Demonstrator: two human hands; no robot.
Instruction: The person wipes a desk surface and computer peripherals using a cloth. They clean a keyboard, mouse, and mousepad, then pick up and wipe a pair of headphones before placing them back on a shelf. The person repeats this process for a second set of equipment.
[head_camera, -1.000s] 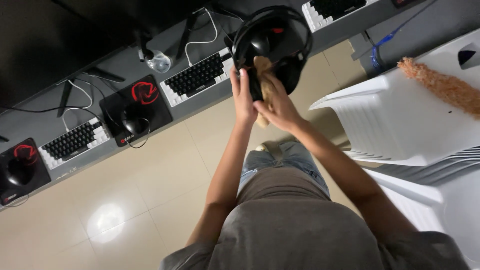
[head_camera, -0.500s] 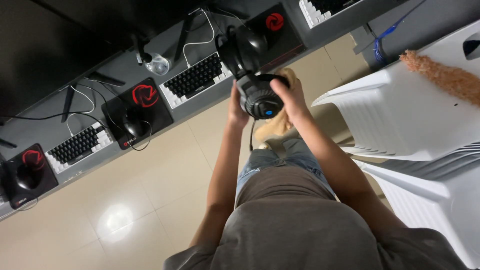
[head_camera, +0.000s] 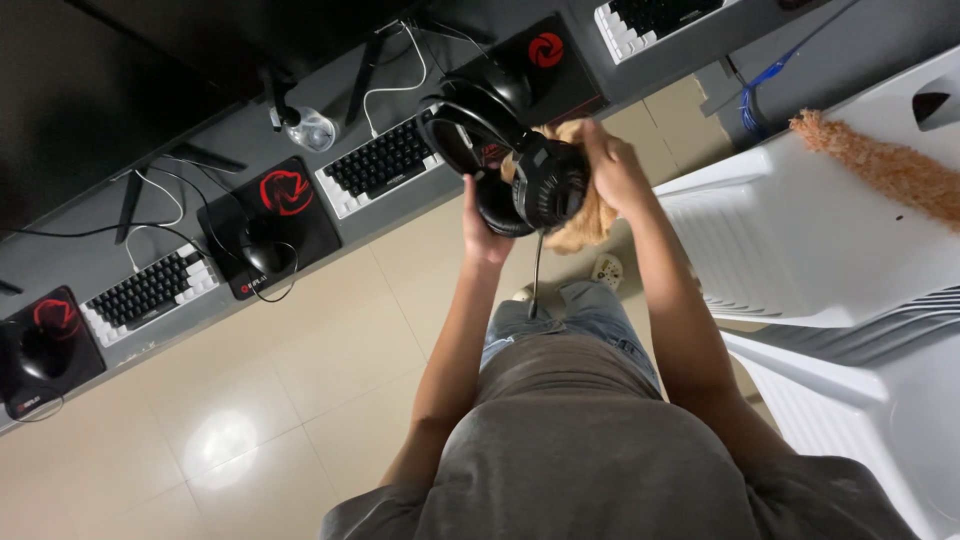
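Much of the left hand (head_camera: 484, 232) is hidden behind the black headset (head_camera: 510, 160), so only the wrist and the heel of the palm show clearly; its fingers seem wrapped around the lower ear cup, though how tightly cannot be told. The tan cloth (head_camera: 585, 205) is also mostly covered, peeking out above and below the ear cup nearer the camera. The right hand (head_camera: 612, 170) is closed over that cloth, fingers curled and pressed against the ear cup's far side. The headset is held up in front of the chest, above the beige tiled floor (head_camera: 300, 370), its thin cable hanging straight down toward the jeans. Behind it, a grey desk (head_camera: 230, 150) carries a black keyboard (head_camera: 385, 165) and a black mouse pad with a red emblem (head_camera: 272, 220). To the right, stacked white plastic chairs (head_camera: 800, 230) are cut off by the frame edge, with an orange fluffy duster (head_camera: 880, 165) lying on top.
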